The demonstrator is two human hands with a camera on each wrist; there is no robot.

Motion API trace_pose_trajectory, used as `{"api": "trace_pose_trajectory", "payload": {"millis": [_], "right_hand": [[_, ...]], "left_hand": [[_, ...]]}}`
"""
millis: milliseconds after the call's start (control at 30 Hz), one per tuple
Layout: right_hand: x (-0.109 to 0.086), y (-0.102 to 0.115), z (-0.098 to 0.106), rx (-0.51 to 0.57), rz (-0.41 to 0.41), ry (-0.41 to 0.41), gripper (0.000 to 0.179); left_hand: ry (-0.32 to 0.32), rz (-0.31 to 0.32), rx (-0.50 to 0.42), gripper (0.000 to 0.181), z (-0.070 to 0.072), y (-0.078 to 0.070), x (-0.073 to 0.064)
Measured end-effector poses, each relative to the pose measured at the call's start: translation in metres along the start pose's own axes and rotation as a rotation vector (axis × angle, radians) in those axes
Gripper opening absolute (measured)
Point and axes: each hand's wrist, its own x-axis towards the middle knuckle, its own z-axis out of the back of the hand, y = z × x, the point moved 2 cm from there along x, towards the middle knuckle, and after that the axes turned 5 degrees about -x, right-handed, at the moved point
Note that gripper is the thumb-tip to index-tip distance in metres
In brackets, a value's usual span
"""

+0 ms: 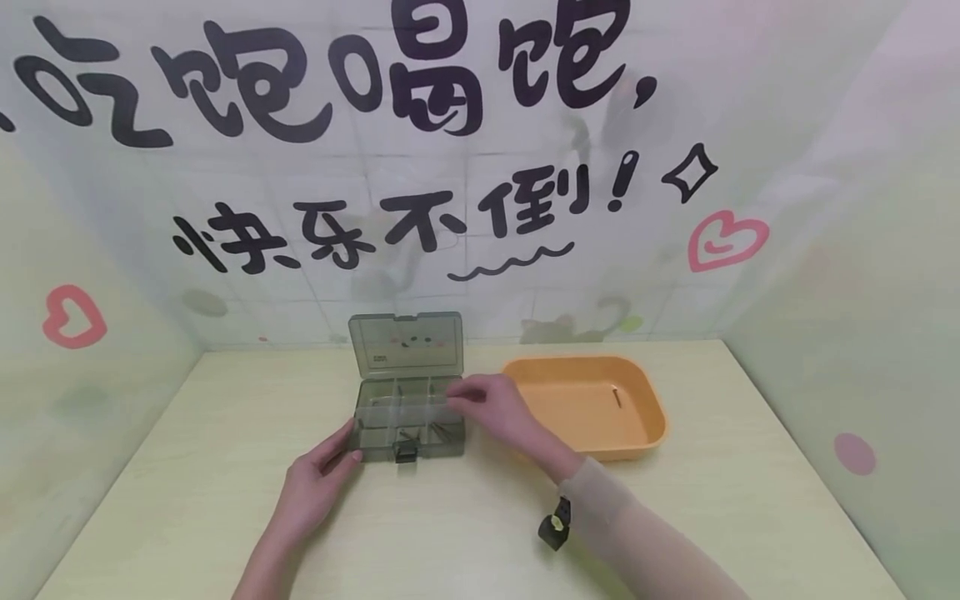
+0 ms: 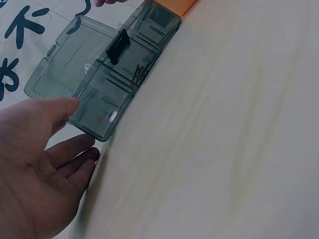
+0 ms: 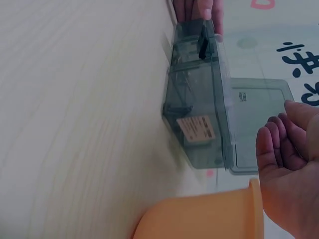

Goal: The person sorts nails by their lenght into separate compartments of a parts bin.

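A grey see-through compartment box point(image 1: 375, 454) stands on the table with its lid point(image 1: 411, 346) raised at the back. Several screws point(image 1: 442, 432) lie in its front compartments. My left hand point(image 1: 315, 483) holds the box by its left end, the thumb point(image 2: 67, 107) on the upper edge and the fingers against the side. Over the right part of the box is my right hand point(image 1: 495, 408), thumb and index finger close together and the other fingers curled point(image 3: 286, 144). I cannot tell whether a small piece is between those fingertips.
An orange tray point(image 1: 585, 452) stands just right of the box, with one screw point(image 1: 617, 397) in it. Behind both rises a wall point(image 1: 465, 308) with black writing, and side walls flank the table point(image 1: 450, 533). A black device point(image 1: 555, 527) is at the right wrist.
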Motion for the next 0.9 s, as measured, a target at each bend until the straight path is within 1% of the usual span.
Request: {"api": "trace_pose_trajectory", "payload": {"millis": [200, 367, 467, 567, 633, 767, 900], "right_hand": [[-0.007, -0.011, 0.015, 0.014, -0.032, -0.032, 0.019], [-0.011, -0.023, 0.034, -0.013, -0.065, -0.105, 0.020], [-0.014, -0.035, 0.047, 0.003, -0.085, -0.141, 0.018], [-0.019, -0.050, 0.061, 0.040, -0.126, -0.153, 0.019], [-0.023, -0.060, 0.071, 0.044, -0.163, -0.160, 0.021], [-0.033, -0.076, 0.092, -0.023, -0.237, -0.200, 0.025], [-0.043, -0.086, 0.111, -0.087, -0.302, -0.237, 0.031]], "left_hand": [[0.008, 0.004, -0.007, 0.055, -0.001, 0.004, 0.002], [0.015, 0.012, -0.013, 0.056, -0.001, 0.004, 0.002], [0.007, 0.009, -0.001, 0.056, 0.001, 0.004, 0.001], [0.000, 0.003, 0.006, 0.056, 0.002, 0.004, 0.001], [0.001, 0.002, 0.006, 0.056, 0.002, 0.004, 0.001], [0.009, 0.006, 0.001, 0.057, 0.001, 0.004, 0.001], [0.010, 0.008, 0.003, 0.056, -0.001, 0.004, 0.002]]}}
